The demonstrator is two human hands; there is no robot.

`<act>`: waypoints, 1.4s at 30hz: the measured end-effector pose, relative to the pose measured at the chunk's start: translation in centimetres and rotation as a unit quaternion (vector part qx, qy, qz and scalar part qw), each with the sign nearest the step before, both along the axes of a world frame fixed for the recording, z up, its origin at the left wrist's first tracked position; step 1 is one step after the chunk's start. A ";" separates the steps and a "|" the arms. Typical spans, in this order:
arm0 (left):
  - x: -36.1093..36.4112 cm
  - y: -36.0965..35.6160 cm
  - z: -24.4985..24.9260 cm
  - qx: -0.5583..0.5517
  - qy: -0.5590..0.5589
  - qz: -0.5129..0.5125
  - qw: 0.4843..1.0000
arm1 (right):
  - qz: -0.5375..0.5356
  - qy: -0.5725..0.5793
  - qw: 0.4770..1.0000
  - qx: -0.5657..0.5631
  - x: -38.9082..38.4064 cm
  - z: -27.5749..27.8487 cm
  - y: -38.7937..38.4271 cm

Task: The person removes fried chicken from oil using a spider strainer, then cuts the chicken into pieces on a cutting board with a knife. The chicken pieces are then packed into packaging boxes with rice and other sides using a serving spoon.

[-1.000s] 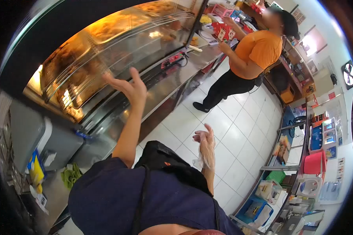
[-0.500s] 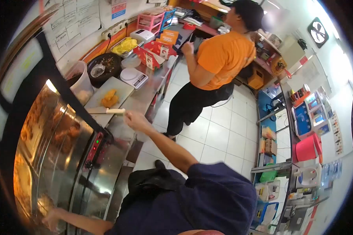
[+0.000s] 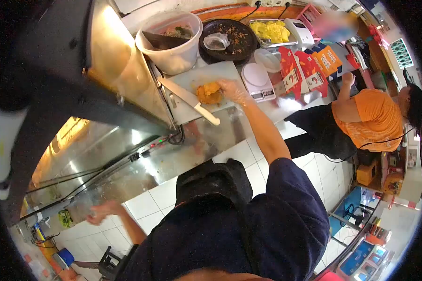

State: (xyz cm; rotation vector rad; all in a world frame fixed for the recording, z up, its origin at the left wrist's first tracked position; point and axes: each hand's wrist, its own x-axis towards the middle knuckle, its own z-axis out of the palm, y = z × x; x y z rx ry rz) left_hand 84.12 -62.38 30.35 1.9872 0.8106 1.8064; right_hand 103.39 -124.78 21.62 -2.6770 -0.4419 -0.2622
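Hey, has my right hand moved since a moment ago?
Yes. The right hand went from the knife handle farther onto the cutting board, reaching the fried piece.

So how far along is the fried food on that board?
Done: a fried piece lies on the cutting board beside the knife. In hand: the right hand touches it; the left hand hangs low by the counter. Left: the piece looks whole and the knife lies untouched, so cutting seems not yet begun.
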 end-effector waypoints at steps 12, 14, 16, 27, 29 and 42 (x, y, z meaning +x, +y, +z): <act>0.0 -33.9 4.5 -0.282 0.411 -0.590 0.636 | -0.175 -0.142 0.972 -0.062 -5.8 6.0 6.3; 1.8 -35.6 2.8 -0.323 0.393 -0.557 0.656 | -0.066 -0.005 0.997 0.051 -7.4 5.3 7.9; 3.4 -36.8 1.2 -0.335 0.358 -0.538 0.685 | -0.052 0.045 0.998 -0.007 -8.1 2.5 9.7; 7.9 -40.3 -1.7 -0.348 0.260 -0.496 0.752 | -0.010 0.219 0.950 0.223 -14.7 7.2 -2.1; 11.3 -41.0 -2.2 -0.333 0.294 -0.520 0.730 | -0.089 0.286 0.923 0.243 -16.3 10.3 -4.3; 17.3 -45.5 -5.7 -0.203 0.472 -0.484 0.709 | -0.335 0.405 0.692 0.496 -15.8 9.5 -3.8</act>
